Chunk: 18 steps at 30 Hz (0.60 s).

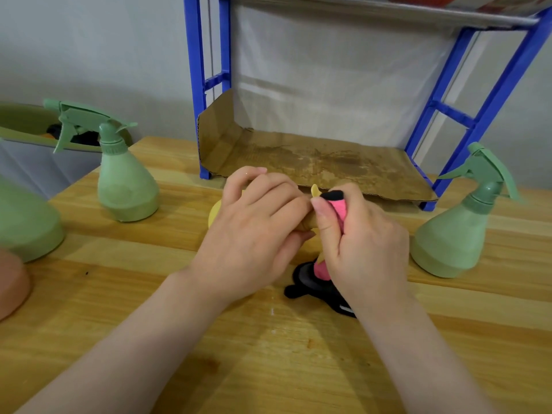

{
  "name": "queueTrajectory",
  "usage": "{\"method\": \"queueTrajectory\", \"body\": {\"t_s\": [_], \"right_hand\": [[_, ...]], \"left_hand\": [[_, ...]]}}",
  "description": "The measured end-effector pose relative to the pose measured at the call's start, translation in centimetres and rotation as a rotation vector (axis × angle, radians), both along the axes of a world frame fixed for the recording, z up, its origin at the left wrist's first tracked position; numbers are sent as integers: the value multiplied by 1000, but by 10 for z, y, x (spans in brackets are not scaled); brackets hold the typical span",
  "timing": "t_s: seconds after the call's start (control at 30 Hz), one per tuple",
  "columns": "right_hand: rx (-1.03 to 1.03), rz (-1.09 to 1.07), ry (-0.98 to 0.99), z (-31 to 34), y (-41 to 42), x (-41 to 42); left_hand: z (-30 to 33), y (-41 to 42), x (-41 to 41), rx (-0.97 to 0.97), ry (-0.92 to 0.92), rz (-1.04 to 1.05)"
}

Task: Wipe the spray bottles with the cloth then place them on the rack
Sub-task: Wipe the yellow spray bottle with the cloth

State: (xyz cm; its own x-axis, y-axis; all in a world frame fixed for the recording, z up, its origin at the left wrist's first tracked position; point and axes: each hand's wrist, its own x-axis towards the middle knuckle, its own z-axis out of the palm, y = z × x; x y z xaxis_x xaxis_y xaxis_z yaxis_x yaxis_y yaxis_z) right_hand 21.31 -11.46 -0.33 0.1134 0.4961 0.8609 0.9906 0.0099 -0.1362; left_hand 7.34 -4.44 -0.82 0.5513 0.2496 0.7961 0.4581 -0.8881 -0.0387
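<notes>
My left hand (pixel 254 228) grips a yellow spray bottle (pixel 215 215) lying sideways over the table, mostly hidden under the fingers. My right hand (pixel 364 243) holds a pink and black cloth (pixel 336 206) wrapped against the bottle's neck, and the cloth's loose end (pixel 313 282) trails onto the table. One green spray bottle (pixel 127 177) stands upright at the left, another green spray bottle (pixel 460 231) at the right. The blue rack (pixel 490 94) stands behind my hands, its lower shelf lined with stained cardboard (pixel 313 159).
A wooden table (pixel 268 354) carries everything. A large green bottle body (pixel 27 225) and a pink one (pixel 12 285) sit at the left edge. A green basin (pixel 24 121) with dark items is behind the left bottle. The rack's upper shelf (pixel 388 7) holds something red.
</notes>
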Motion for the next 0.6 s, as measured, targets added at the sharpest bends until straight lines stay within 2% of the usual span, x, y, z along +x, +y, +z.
{"method": "queueTrajectory", "body": {"t_s": [0.23,0.33,0.4,0.53,0.6], "right_hand": [[112,-70,32,-2,2,4],[102,-36,97,1,2,7],[89,69,229,0,4,9],[178,337,735,1,3,6],[200,381,765,3,3,5]], "left_hand": [[1,-6,3,25,-26,22],[-1,-8,5,-8,-35,2],[-2,-7,6,-31,-48,-1],[1,1,1,-139,-141,40],[3,5,-1,-207,-187,55]]}}
